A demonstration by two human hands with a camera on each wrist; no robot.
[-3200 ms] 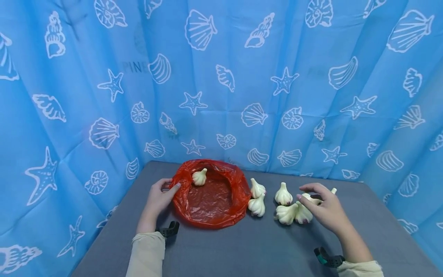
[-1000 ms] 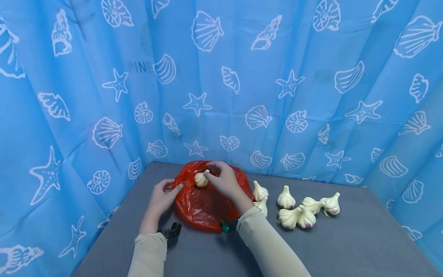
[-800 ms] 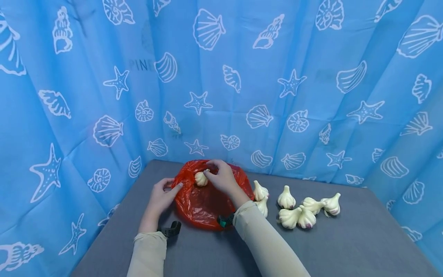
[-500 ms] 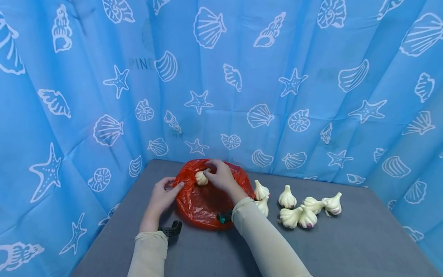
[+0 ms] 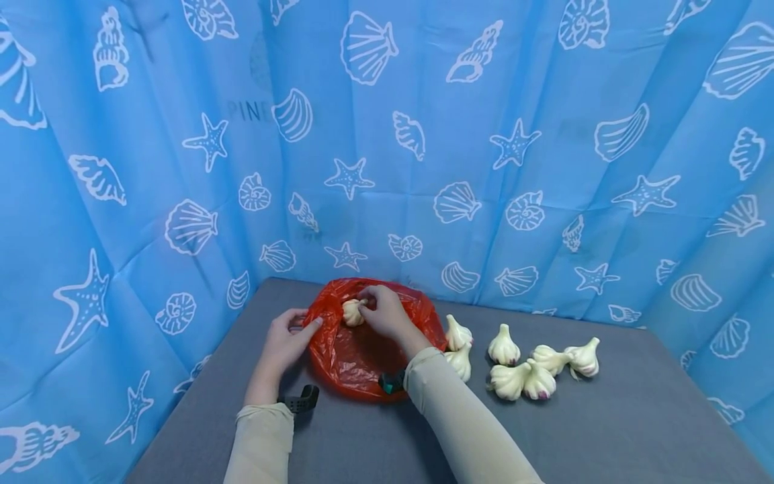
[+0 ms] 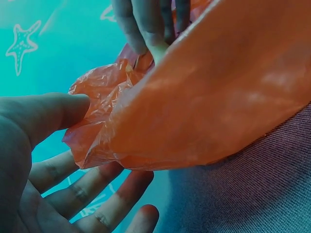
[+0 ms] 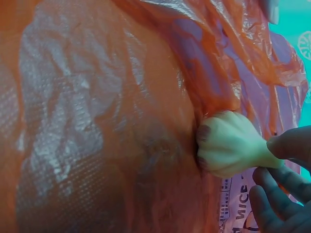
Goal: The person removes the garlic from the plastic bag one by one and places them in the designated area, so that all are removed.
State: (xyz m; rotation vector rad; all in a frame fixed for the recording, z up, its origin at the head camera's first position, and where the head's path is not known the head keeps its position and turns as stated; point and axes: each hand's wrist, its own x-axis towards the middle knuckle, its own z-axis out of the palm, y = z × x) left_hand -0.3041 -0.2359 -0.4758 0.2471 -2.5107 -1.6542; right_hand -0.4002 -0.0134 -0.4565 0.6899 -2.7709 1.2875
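A red plastic bag (image 5: 357, 376) lies with its mouth spread wide on the table. Inside it, against the far left wall, sits a garlic bulb (image 5: 353, 313), its root end touching the plastic in the right wrist view. My right hand (image 5: 387, 312) reaches into the bag and pinches the bulb's stem (image 7: 269, 158) between thumb and fingers. At the bag's left side my left hand (image 5: 284, 343) holds the rolled rim, thumb (image 6: 73, 109) on the inner side and fingers (image 6: 92, 187) on the outer side, underneath. In the left wrist view the bag wall hides most of the bulb.
Two garlic bulbs (image 5: 458, 333) stand close by the bag's right side. Several more bulbs (image 5: 508, 382) lie grouped farther right on the grey table (image 5: 605, 430). A blue shell-print curtain (image 5: 387, 148) closes off the back and sides.
My right hand has moved left from the bulbs on the right into the bag, and its fingers have closed on the bulb's stem there. My left hand has stayed at the bag's rim.
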